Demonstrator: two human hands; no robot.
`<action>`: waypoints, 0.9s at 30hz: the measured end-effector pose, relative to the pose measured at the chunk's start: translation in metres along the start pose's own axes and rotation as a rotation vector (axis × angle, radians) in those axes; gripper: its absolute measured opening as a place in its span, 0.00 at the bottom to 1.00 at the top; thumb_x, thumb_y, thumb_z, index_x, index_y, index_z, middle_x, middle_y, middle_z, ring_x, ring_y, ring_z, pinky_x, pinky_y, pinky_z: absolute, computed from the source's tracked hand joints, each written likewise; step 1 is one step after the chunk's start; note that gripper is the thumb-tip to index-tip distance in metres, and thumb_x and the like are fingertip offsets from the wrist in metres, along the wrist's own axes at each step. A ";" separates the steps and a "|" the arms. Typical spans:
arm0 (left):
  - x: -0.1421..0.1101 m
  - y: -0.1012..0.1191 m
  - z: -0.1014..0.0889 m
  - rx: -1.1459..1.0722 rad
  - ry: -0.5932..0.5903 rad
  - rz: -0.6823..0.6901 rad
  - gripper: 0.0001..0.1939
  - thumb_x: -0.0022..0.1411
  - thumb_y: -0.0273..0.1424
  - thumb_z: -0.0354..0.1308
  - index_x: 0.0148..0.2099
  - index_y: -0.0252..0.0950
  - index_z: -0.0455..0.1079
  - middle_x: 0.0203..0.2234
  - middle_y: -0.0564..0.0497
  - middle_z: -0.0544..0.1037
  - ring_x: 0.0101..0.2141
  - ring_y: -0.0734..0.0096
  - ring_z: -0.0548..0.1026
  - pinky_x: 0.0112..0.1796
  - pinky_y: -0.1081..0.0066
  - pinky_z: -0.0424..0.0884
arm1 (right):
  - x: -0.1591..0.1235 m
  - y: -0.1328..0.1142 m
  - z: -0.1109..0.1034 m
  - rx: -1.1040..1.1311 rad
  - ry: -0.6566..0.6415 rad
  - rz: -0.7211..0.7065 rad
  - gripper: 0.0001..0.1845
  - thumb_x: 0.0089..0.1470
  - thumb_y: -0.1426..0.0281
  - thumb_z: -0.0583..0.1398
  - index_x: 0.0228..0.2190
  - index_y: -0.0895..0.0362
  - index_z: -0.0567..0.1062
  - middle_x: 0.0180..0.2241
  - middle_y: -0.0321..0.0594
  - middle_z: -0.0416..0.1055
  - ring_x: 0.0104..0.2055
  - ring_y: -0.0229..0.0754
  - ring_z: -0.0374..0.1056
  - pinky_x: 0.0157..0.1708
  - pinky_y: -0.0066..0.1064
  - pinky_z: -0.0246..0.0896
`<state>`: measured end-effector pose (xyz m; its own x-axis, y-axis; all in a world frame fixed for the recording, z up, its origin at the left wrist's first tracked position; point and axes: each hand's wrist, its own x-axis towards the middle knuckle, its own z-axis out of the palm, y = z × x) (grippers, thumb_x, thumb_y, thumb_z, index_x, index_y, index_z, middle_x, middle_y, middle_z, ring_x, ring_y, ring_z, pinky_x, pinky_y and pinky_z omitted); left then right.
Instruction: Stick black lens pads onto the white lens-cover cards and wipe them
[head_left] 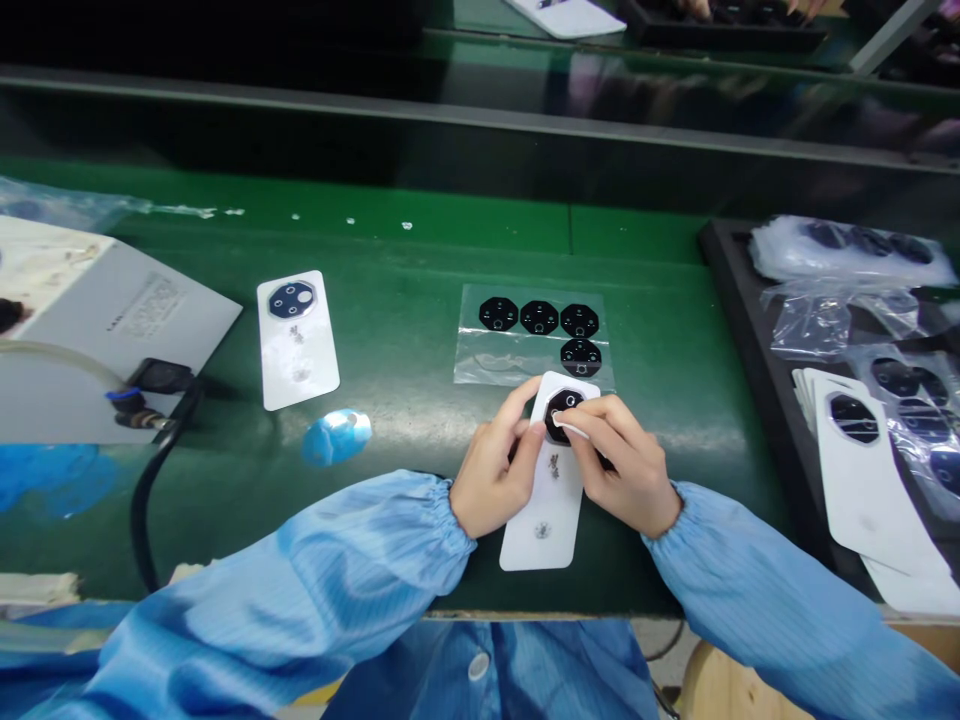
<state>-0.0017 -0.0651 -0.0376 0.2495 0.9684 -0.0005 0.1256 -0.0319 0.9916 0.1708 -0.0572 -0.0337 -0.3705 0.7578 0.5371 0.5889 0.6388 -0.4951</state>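
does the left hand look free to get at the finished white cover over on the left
Probably not right away: the left hand is pinching the white cover at the belt's front. The path itself looks open, since only bare green belt and a blue film scrap lie before the finished cover.

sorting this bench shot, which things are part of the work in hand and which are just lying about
In hand:
left hand
right hand
white phone cover
black lens piece
clear sheet of black lens pieces

Lying about:
second white cover
blue film scrap
black hose
stack of covers
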 end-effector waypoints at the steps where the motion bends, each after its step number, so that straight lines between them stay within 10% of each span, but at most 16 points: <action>1: 0.000 0.000 0.000 0.004 0.003 0.005 0.22 0.70 0.32 0.46 0.65 0.42 0.54 0.18 0.59 0.65 0.19 0.78 0.62 0.22 0.76 0.57 | 0.001 0.000 0.000 0.039 -0.003 0.012 0.15 0.58 0.82 0.56 0.44 0.55 0.72 0.37 0.42 0.69 0.35 0.38 0.69 0.30 0.28 0.66; 22: 0.006 0.000 0.000 -0.033 -0.052 -0.084 0.23 0.71 0.35 0.45 0.65 0.43 0.49 0.19 0.58 0.68 0.18 0.77 0.62 0.21 0.78 0.59 | 0.004 0.005 -0.002 0.086 -0.041 0.034 0.14 0.59 0.82 0.55 0.43 0.55 0.71 0.37 0.41 0.67 0.35 0.37 0.66 0.29 0.28 0.63; 27: 0.012 -0.006 0.002 -0.065 -0.026 -0.039 0.34 0.69 0.33 0.46 0.69 0.42 0.32 0.47 0.44 0.73 0.35 0.70 0.75 0.32 0.73 0.72 | 0.010 0.015 -0.005 0.088 0.217 0.136 0.12 0.58 0.80 0.56 0.41 0.54 0.72 0.38 0.40 0.67 0.36 0.39 0.68 0.32 0.31 0.66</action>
<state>0.0029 -0.0534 -0.0438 0.2704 0.9618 -0.0417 0.0733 0.0226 0.9971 0.1797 -0.0407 -0.0319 -0.1244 0.7973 0.5906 0.5541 0.5496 -0.6252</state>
